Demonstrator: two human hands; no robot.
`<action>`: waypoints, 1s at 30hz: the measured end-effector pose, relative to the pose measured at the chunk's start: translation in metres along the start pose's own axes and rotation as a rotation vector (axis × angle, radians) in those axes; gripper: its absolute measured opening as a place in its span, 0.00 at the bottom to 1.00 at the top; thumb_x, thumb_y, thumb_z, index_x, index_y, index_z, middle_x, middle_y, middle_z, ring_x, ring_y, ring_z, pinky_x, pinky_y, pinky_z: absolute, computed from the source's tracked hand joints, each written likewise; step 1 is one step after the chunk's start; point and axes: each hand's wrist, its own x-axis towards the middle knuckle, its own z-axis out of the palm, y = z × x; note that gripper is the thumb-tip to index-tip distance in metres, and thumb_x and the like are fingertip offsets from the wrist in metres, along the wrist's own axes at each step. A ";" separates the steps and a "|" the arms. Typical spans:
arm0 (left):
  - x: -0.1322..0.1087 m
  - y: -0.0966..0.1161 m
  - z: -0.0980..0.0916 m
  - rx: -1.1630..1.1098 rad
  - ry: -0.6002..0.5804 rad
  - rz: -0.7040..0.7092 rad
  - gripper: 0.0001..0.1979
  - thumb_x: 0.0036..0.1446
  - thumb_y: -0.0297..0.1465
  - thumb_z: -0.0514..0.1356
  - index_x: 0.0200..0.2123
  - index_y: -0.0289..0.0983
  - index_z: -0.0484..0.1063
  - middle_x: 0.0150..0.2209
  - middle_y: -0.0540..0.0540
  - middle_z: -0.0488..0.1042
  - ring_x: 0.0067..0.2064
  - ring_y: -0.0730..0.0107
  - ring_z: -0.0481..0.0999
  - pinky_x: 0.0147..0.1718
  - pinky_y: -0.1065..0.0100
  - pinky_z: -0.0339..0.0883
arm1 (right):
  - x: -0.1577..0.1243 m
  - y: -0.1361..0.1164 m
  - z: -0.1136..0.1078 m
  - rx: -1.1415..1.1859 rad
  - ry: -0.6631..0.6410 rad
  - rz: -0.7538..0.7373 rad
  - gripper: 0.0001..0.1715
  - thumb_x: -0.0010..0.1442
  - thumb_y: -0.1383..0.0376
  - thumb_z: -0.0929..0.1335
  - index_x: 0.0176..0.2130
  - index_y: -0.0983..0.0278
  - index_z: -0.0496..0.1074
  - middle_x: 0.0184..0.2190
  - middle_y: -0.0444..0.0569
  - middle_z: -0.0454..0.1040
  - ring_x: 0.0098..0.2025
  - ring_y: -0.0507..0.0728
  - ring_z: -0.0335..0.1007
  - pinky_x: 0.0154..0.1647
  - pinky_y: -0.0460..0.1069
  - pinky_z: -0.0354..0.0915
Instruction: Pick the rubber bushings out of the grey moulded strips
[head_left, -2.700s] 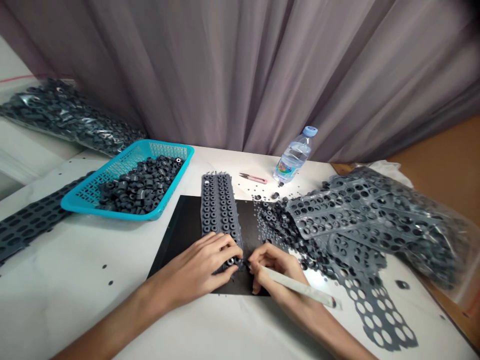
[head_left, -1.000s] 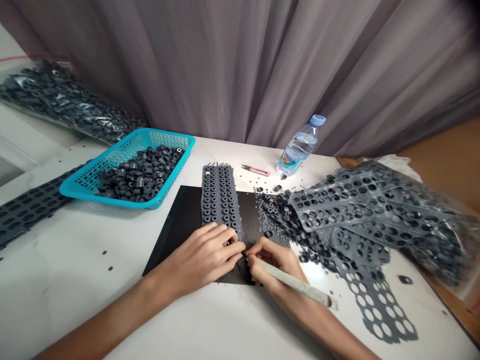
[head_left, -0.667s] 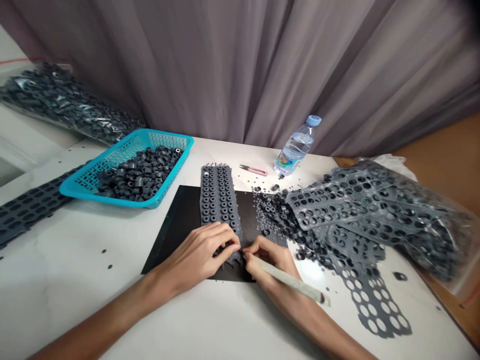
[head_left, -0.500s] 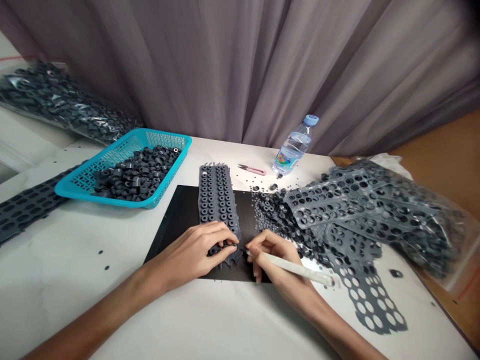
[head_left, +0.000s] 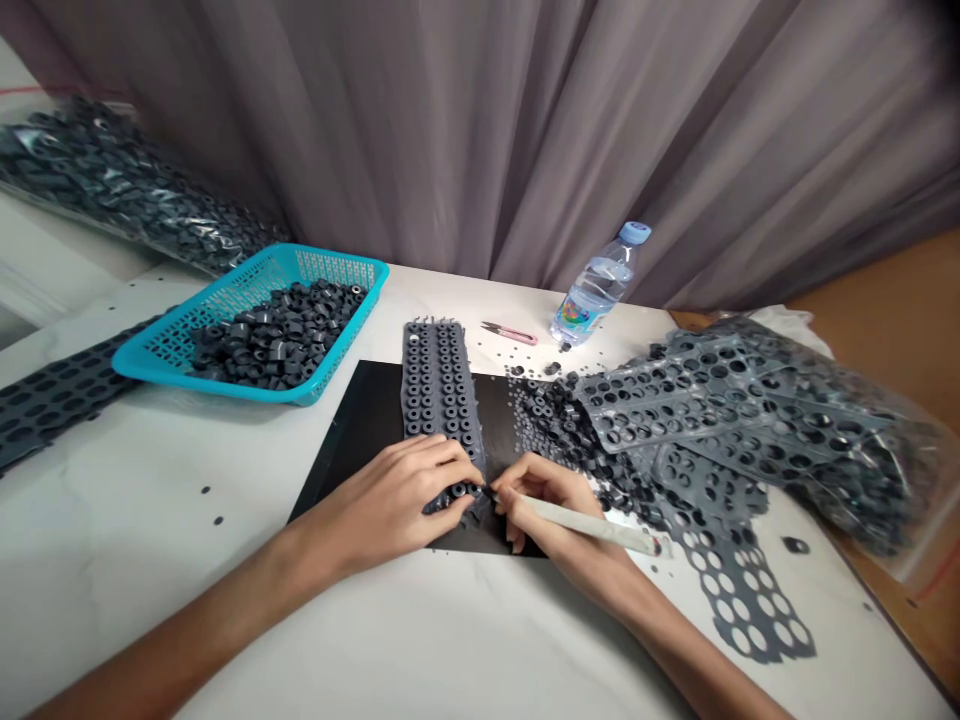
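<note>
A dark grey moulded rubber sheet [head_left: 439,385] with rows of small ring-shaped bushings lies lengthwise on a black mat [head_left: 345,430]. My left hand [head_left: 412,485] is bent over the sheet's near end, thumb and fingers closed on its edge and hiding part of it. My right hand [head_left: 544,495] grips a white pen-like tool [head_left: 592,522], whose thin dark tip meets the sheet's right side near my left fingertips. Whether the tip is inside a ring cannot be made out. Loose black rings and small discs [head_left: 555,425] are heaped right of the mat.
A turquoise basket [head_left: 217,385] of loose bushings stands at left, before a plastic bag [head_left: 135,190] of more. Pink-handled thread snips [head_left: 510,333] and a water bottle [head_left: 592,290] are at the back. Punched sheets [head_left: 675,395] and another filled bag [head_left: 862,460] lie at right.
The view has shifted slightly. My left fingers have moved a little on the sheet's near end, showing rings between thumb and fingers. The tool's tip is closer to them.
</note>
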 end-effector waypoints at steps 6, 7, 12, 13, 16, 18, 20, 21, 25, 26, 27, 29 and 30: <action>0.000 0.002 0.000 0.043 -0.005 0.011 0.08 0.69 0.27 0.59 0.49 0.40 0.75 0.46 0.48 0.78 0.48 0.63 0.77 0.54 0.59 0.67 | 0.000 -0.002 0.000 -0.001 -0.014 0.009 0.09 0.68 0.60 0.69 0.38 0.64 0.71 0.25 0.42 0.73 0.27 0.51 0.70 0.28 0.44 0.64; 0.000 0.002 0.000 0.051 -0.006 0.013 0.08 0.69 0.28 0.59 0.49 0.40 0.75 0.46 0.48 0.78 0.48 0.63 0.77 0.53 0.60 0.67 | 0.000 -0.001 0.000 -0.003 -0.014 0.011 0.09 0.67 0.60 0.69 0.38 0.64 0.71 0.26 0.42 0.73 0.27 0.51 0.70 0.28 0.44 0.63; -0.002 0.003 0.007 0.198 0.013 0.063 0.07 0.72 0.30 0.57 0.47 0.38 0.75 0.45 0.46 0.78 0.47 0.60 0.77 0.51 0.57 0.68 | -0.001 0.003 0.002 -0.092 -0.001 0.014 0.06 0.66 0.63 0.69 0.38 0.63 0.71 0.25 0.41 0.71 0.26 0.50 0.66 0.27 0.44 0.60; -0.003 0.004 0.009 0.255 0.024 0.098 0.07 0.72 0.29 0.56 0.46 0.37 0.75 0.45 0.45 0.78 0.46 0.59 0.78 0.49 0.56 0.68 | -0.002 0.003 0.003 -0.129 0.011 0.002 0.05 0.66 0.63 0.69 0.37 0.63 0.70 0.25 0.40 0.70 0.26 0.50 0.64 0.26 0.44 0.59; -0.004 0.010 0.007 0.274 0.168 0.188 0.09 0.72 0.24 0.54 0.43 0.35 0.75 0.43 0.44 0.80 0.44 0.61 0.79 0.47 0.58 0.70 | -0.003 -0.001 0.006 -0.212 0.048 -0.053 0.08 0.65 0.64 0.68 0.33 0.62 0.68 0.23 0.38 0.64 0.26 0.49 0.58 0.26 0.44 0.54; -0.002 0.014 -0.003 0.065 0.358 0.089 0.07 0.71 0.27 0.57 0.42 0.37 0.75 0.42 0.45 0.80 0.43 0.64 0.79 0.47 0.62 0.72 | -0.004 -0.003 0.008 -0.223 0.059 -0.077 0.10 0.65 0.64 0.68 0.31 0.63 0.67 0.24 0.38 0.63 0.26 0.49 0.57 0.26 0.44 0.53; 0.000 0.013 -0.017 -0.257 0.487 -0.135 0.05 0.70 0.32 0.60 0.41 0.38 0.75 0.40 0.47 0.79 0.42 0.67 0.79 0.45 0.66 0.75 | -0.004 -0.003 0.009 -0.194 0.063 -0.060 0.10 0.65 0.64 0.68 0.31 0.63 0.67 0.25 0.39 0.64 0.27 0.49 0.58 0.26 0.44 0.53; 0.002 0.011 -0.023 -0.424 0.483 -0.242 0.07 0.69 0.35 0.62 0.41 0.38 0.75 0.39 0.48 0.79 0.41 0.68 0.79 0.44 0.67 0.76 | -0.004 -0.003 0.009 -0.161 0.058 -0.038 0.09 0.65 0.64 0.68 0.32 0.63 0.68 0.25 0.40 0.65 0.27 0.49 0.60 0.26 0.44 0.54; 0.006 -0.004 -0.028 -0.915 0.291 -0.509 0.13 0.66 0.41 0.65 0.43 0.37 0.78 0.42 0.46 0.79 0.44 0.65 0.82 0.47 0.66 0.78 | -0.002 0.002 0.005 0.048 0.059 0.025 0.09 0.66 0.60 0.69 0.36 0.63 0.71 0.26 0.42 0.72 0.24 0.50 0.67 0.24 0.44 0.62; 0.006 -0.006 -0.024 -0.994 0.256 -0.548 0.13 0.66 0.41 0.65 0.43 0.36 0.79 0.44 0.44 0.80 0.47 0.64 0.82 0.51 0.64 0.77 | -0.001 0.002 0.003 0.081 0.083 0.018 0.09 0.66 0.60 0.69 0.37 0.63 0.71 0.27 0.43 0.73 0.23 0.50 0.67 0.23 0.45 0.64; 0.006 -0.007 -0.019 -1.062 0.226 -0.578 0.13 0.65 0.41 0.66 0.44 0.36 0.79 0.46 0.43 0.80 0.49 0.62 0.82 0.54 0.62 0.76 | 0.000 0.003 0.001 0.100 0.115 0.006 0.09 0.66 0.60 0.70 0.38 0.63 0.71 0.27 0.43 0.74 0.22 0.50 0.68 0.23 0.45 0.65; 0.004 -0.006 -0.009 -1.166 0.163 -0.619 0.13 0.65 0.39 0.66 0.45 0.36 0.79 0.50 0.42 0.80 0.53 0.58 0.82 0.61 0.58 0.71 | 0.002 0.004 -0.003 0.099 0.176 -0.009 0.08 0.66 0.60 0.70 0.39 0.63 0.71 0.28 0.43 0.74 0.21 0.50 0.69 0.22 0.45 0.66; 0.003 -0.004 -0.006 -1.202 0.131 -0.634 0.12 0.65 0.38 0.66 0.46 0.36 0.78 0.51 0.42 0.81 0.54 0.57 0.82 0.63 0.55 0.69 | 0.003 0.004 -0.005 0.089 0.198 -0.009 0.08 0.66 0.60 0.70 0.39 0.63 0.71 0.27 0.43 0.74 0.21 0.50 0.69 0.22 0.45 0.66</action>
